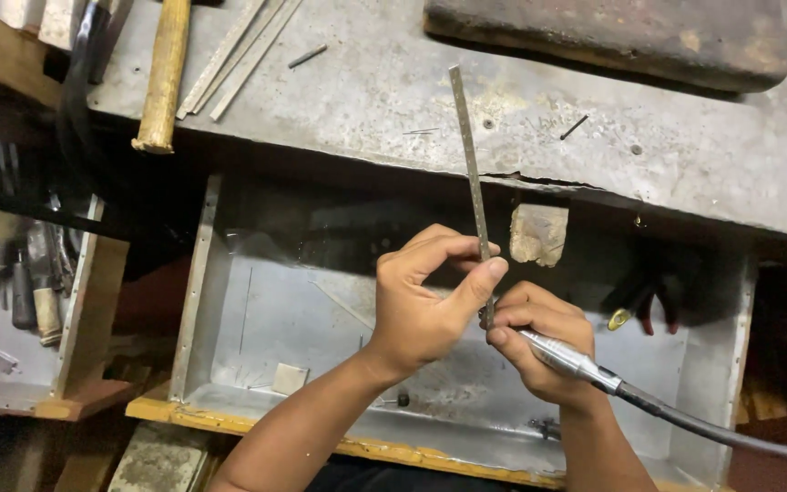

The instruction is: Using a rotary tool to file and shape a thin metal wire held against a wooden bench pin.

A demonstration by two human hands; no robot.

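**Strip in one hand, rotary tool in the other**

Your left hand (425, 305) is clamped on a thin metal strip (469, 159), thumb and fingers pinching it near its lower end. The strip stands nearly upright in the view, its top reaching over the edge of the surface (393, 100). Your right hand (539, 342) is closed round a handpiece (568, 357), gripped like a pen, its tip hidden where it meets the foot of the strip. The two hands sit together, touching at the fingers, over a metal tray (266, 310) slung below the surface. A dark hose (721, 428) runs from the handpiece off to the right

Just beyond your hands a small wooden peg (539, 234) juts from the surface's front edge. A small square plate (290, 378) lies on the tray floor to the left of your left forearm

Further out on the surface, a hammer handle (164, 77) lies at the upper left with flat metal strips (239, 55) beside it, and a dark slab (612, 36) sits at the top right. A side compartment (38, 301) at the far left holds several tools
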